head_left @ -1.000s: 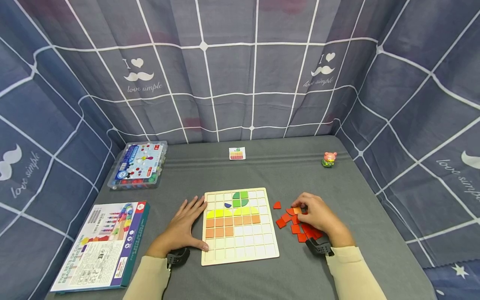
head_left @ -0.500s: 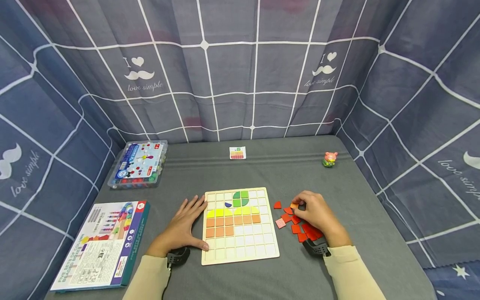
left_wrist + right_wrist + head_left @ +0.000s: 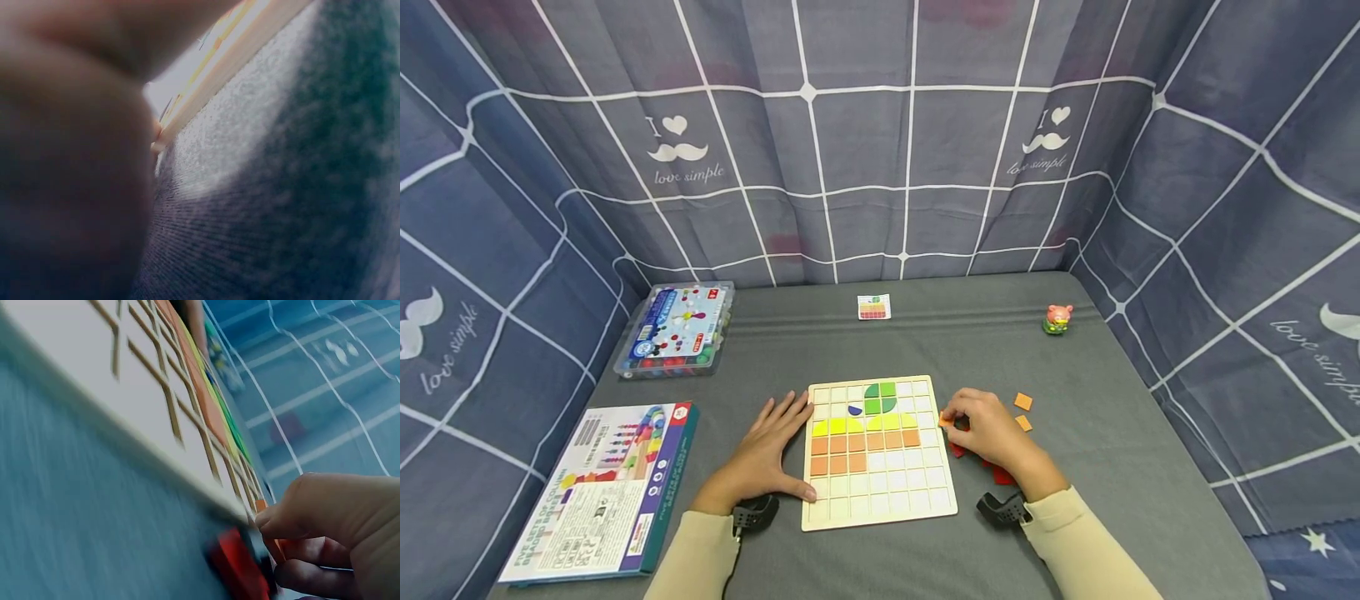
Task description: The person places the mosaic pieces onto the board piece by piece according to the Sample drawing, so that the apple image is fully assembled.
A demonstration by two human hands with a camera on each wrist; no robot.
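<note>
Checked blue cloth hangs round a grey table, on which a wooden grid board lies in front of the person, partly filled with green, yellow and orange tiles in its upper rows. Left hand lies flat on the table with fingers straight and spread, its thumb and fingertips touching the board's left edge; its grip holds nothing. In the left wrist view the hand is a dark blur beside the board's pale edge. Right hand is at the board's right edge, fingers curled, pinching a small orange tile between thumb and forefinger just beside the edge; the right wrist view shows the fingertips closed together at the edge, though the tile itself is hard to make out there. Red tiles lie on the table under and behind that hand, and two loose orange tiles lie just to its right. Farther back sit a small pattern card, a pink pig figure, a clear plastic box and a printed box lid.
</note>
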